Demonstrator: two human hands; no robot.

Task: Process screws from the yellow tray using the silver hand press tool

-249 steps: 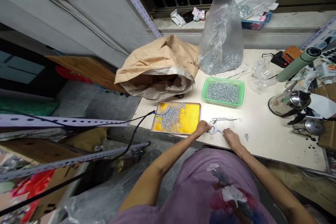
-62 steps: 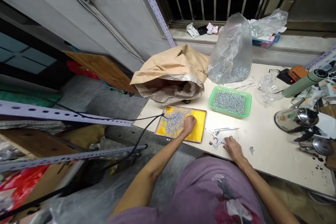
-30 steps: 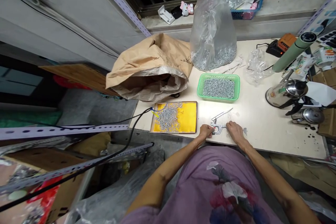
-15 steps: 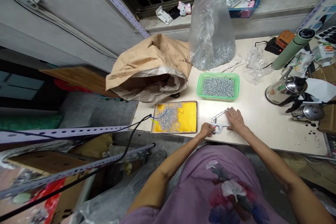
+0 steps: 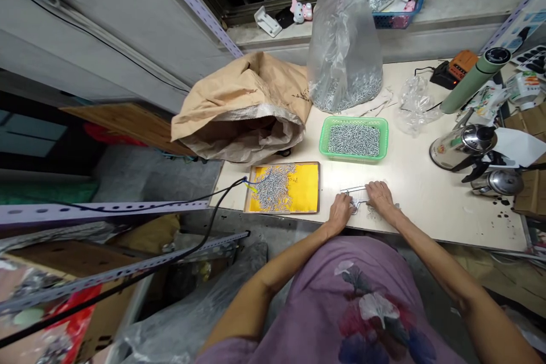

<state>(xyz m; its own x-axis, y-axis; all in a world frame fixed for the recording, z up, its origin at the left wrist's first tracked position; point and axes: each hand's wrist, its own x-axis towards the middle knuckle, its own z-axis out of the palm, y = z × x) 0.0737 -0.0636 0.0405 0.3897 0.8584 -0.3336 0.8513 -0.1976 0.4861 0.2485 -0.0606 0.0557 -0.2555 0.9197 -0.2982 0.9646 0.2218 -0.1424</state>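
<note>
A small silver hand press tool (image 5: pixel 356 192) lies near the front edge of the cream table (image 5: pixel 426 205). My right hand (image 5: pixel 379 198) rests on its handles, fingers curled over them, with the handles pressed down together. My left hand (image 5: pixel 341 211) sits at the tool's left end, fingers bent against it; what they hold, if anything, is hidden. Left of the hands lies a yellow tray (image 5: pixel 307 187) with a heap of small silver metal pieces (image 5: pixel 273 186).
A green basket (image 5: pixel 354 139) of silver pieces sits behind the tool. Further back stand a clear plastic bag of pieces (image 5: pixel 345 51) and an open brown paper sack (image 5: pixel 243 111). A steel kettle (image 5: pixel 463 148) and a green flask (image 5: pixel 473 81) are at the right. A black cable (image 5: pixel 213 210) hangs off the table's left edge.
About two seconds ago my left hand was in the yellow tray; it has come back to the tool. My right hand has pushed the raised handle down, so the tool is now closed.
</note>
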